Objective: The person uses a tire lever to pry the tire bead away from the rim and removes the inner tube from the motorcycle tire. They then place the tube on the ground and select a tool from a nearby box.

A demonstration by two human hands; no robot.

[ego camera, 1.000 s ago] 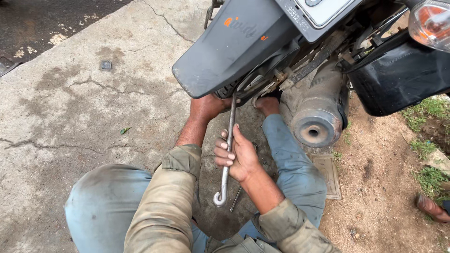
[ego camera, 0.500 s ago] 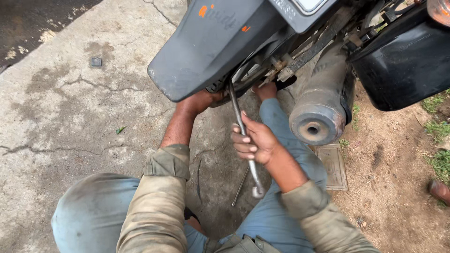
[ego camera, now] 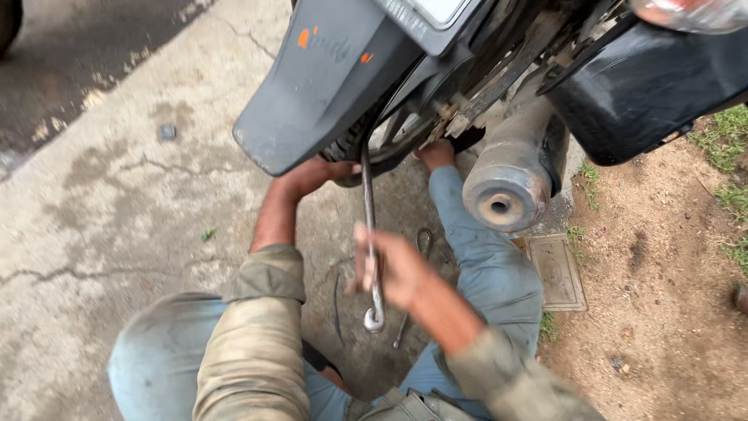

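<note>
Head view: right hand (ego camera: 393,269) closed around long shiny metal wrench (ego camera: 371,234), near the low ring end. Top end tucked up at twelve o'clock, under grey plastic mudguard (ego camera: 327,78) by dark rubber wheel (ego camera: 389,136). Left hand (ego camera: 323,171) up at eleven o'clock, touching wheel, fingers hidden, so cannot tell open or closed. Wrench looks hard, stiff, heavy, maybe slippery; best held low for strong turning. Round rusty exhaust pipe (ego camera: 502,191) at two o'clock.
</note>
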